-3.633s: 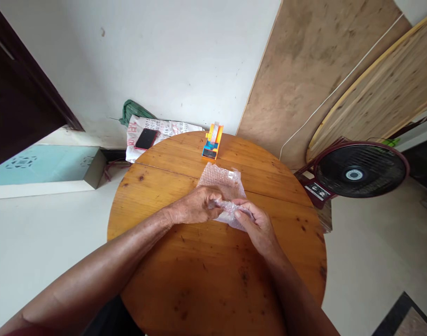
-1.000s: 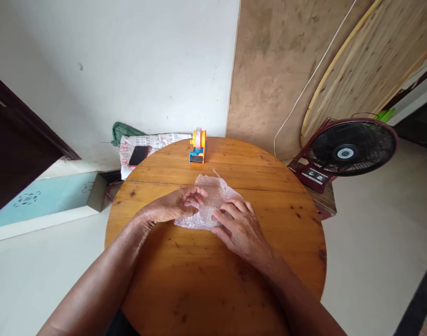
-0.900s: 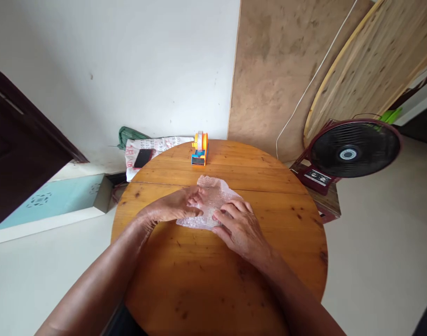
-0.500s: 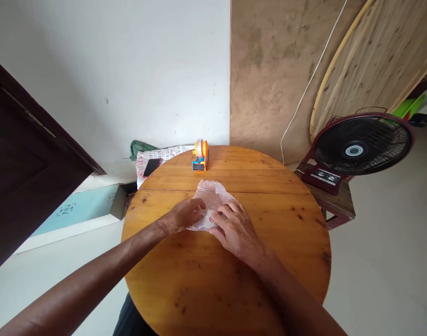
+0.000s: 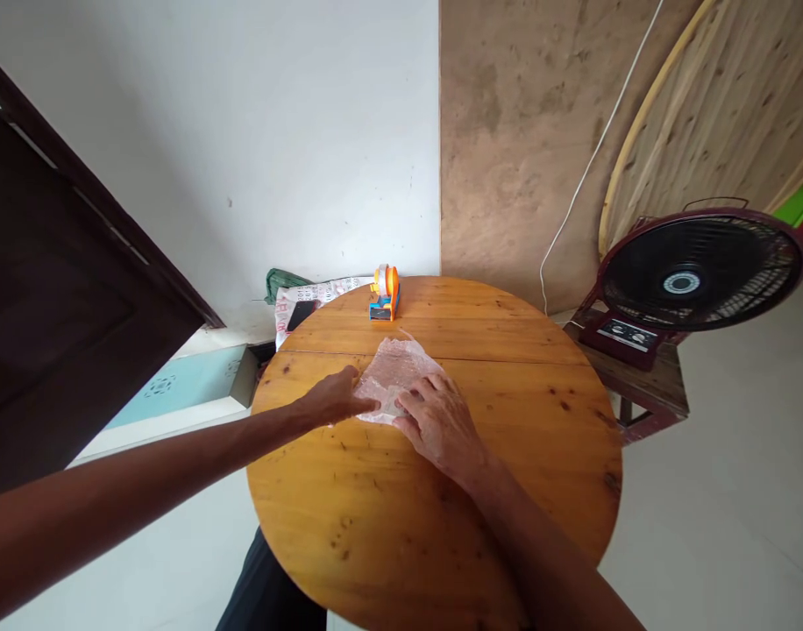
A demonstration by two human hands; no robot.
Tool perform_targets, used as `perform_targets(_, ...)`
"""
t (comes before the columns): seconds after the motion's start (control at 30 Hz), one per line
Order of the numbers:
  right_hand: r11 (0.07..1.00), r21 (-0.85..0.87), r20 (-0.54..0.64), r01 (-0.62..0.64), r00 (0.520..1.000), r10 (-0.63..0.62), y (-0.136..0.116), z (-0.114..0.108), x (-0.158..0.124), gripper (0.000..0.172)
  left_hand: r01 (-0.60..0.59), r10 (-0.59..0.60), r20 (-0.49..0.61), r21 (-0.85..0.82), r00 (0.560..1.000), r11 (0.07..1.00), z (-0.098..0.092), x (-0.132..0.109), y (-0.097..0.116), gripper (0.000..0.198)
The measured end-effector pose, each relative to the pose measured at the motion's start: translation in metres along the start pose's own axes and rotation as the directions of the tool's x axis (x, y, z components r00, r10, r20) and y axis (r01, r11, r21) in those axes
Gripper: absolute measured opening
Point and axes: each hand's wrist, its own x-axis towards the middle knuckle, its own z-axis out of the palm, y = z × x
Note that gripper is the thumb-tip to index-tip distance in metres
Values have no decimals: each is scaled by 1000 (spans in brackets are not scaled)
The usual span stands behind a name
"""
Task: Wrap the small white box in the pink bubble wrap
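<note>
A sheet of clear bubble wrap [image 5: 398, 359] lies crumpled on the round wooden table [image 5: 388, 517]. My right hand [image 5: 437, 421] rests on its near right part, fingers curled down and holding it. Something small and pale shows by the fingertips, too covered to make out. At the wrap's left edge is my left hand [image 5: 336, 399], thumb and fingers spread apart; whether it touches the plastic is unclear. Beyond the wrap, near the table's far edge, stands an orange and blue tape dispenser [image 5: 385, 294] with a roll of tape on it.
A dark red fan [image 5: 684, 285] stands on a low wooden stand [image 5: 657, 386] to the right. Behind the table's far left edge lie a printed white sack [image 5: 336, 287] and a dark phone-like slab [image 5: 301, 315]. A white cord [image 5: 595, 149] hangs along the wall.
My left hand has moved left off the middle of the bubble wrap, and its fingers have spread. The wrap lies flatter on that side. My right hand stays on it. The view has shifted slightly.
</note>
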Motion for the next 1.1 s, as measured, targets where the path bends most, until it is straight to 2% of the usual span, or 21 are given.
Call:
perform_targets(0.1,1000,-9,3,-4,1000,4,0,0,0,12,165,-148,87,-246,985,955,3,-1,1,54)
perform_targets(0.17,1000,-18,3,-5,1000,6,0,0,0,12,213,-183,113,-383,977,899,7,0,0,45)
perform_targets(0.3,1000,-27,-1,-3,1000,3,-1,-1,0,12,208,-159,139,-516,977,831,12,1,0,32)
perform_targets(0.43,999,-52,16,-3,1000,4,-3,-4,1,13,141,-107,92,-605,990,783,15,-1,6,31)
perform_targets(0.6,999,-43,24,6,1000,-5,-4,-5,3,15,59,-36,50,-628,998,776,19,-7,24,22)
perform_targets(0.8,1000,-3,-3,-17,1000,17,0,3,2,18,-64,69,-12,-565,998,823,25,-12,37,14)
perform_targets(1.0,989,121,46,-86,996,81,10,1,2,20,-140,237,130,-510,963,849,15,-17,31,18)
perform_targets(1.1,984,123,69,-131,990,123,12,-5,0,25,-215,296,127,-436,947,874,12,-21,31,20)
